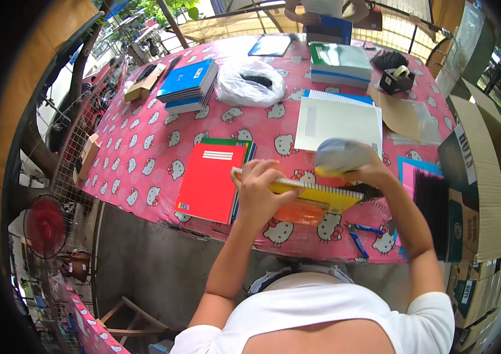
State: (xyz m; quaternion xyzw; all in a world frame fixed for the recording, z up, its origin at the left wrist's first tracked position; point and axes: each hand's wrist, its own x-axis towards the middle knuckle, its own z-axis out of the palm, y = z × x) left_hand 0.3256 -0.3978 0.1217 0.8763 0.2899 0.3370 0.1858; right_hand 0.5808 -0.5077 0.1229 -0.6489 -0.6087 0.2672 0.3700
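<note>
A yellow spiral notebook (336, 203) is tilted up on its edge above the near side of the table. My left hand (257, 190) grips its left end, thumb and fingers on opposite sides. My right hand (368, 170) is closed on a rounded grey-blue thing with a yellow lower edge (338, 156), smeared by motion so its kind is unclear. Under the notebook lies something flat and orange (300, 212). Left of my left hand is a stack of notebooks with a red cover (212, 180) on top. Blue-handled pliers (358, 237) rest near the front edge.
Beyond my hands lies a white spiral-bound pad (336, 125). Farther back are blue notebooks (188, 81), a white plastic bag (241, 88), a book stack (340, 62) and a black tape dispenser (397, 81). Black binding combs (430, 206) and cardboard boxes (489, 177) bound the right. Another person stands opposite (324, 9).
</note>
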